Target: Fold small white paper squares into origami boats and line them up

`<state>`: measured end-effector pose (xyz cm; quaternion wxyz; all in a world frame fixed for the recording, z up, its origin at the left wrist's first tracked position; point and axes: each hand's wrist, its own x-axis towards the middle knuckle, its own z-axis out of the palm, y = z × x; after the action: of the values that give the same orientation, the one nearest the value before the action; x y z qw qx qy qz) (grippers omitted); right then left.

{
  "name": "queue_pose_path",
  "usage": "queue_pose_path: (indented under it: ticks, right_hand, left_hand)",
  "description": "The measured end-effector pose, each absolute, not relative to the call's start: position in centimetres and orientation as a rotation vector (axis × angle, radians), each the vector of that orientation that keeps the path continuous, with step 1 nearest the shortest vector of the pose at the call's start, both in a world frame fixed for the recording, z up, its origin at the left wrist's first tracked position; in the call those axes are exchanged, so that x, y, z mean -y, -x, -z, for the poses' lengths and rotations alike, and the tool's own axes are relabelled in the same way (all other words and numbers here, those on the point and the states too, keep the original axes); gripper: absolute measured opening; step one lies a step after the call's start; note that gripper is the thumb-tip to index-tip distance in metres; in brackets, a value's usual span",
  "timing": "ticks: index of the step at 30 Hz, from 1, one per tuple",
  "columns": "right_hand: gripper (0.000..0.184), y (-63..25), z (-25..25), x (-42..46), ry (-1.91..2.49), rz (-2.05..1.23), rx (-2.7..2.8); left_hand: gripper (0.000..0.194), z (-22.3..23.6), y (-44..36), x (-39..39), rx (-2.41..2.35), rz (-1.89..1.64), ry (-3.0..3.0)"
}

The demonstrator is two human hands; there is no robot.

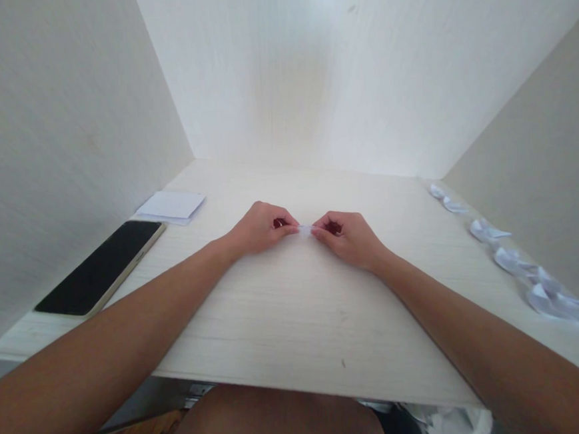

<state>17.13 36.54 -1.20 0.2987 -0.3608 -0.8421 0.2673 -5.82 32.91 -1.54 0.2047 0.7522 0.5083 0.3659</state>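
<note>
Both hands meet over the middle of the pale wooden desk [287,311]. Between them is a small piece of white paper [305,230], mostly covered by the fingertips. My left hand [265,227] pinches its left end between thumb and index finger. At the other end, my right hand [345,236] holds it in the same kind of pinch. How the paper is folded is too small to make out.
A dark-screened phone [103,266] lies along the left wall, with a stack of white paper sheets [171,205] behind it. Several folded white paper pieces [511,260] line the right wall. Walls enclose the desk at the back and both sides.
</note>
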Motion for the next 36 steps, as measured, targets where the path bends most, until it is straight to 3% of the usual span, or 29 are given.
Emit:
queue_pose_path:
  ticks: [9,23,36]
  right_hand:
    - [0.015,-17.04,1.24,-36.84,0.953,-0.852,2.175]
    - [0.021,-17.24,0.59,-36.76,0.922,-1.237,2.044]
    - [0.007,-17.28,0.49,-36.47,0.792,-0.96,2.235]
  left_hand:
    - [0.007,1.45,6.0,-32.74,-1.402,-1.02,-2.1]
    - [0.027,1.53,5.55,-32.59,-1.237,-0.983,-1.88]
    - [0.026,1.37,5.49,-32.68,-1.25,-0.938,-1.871]
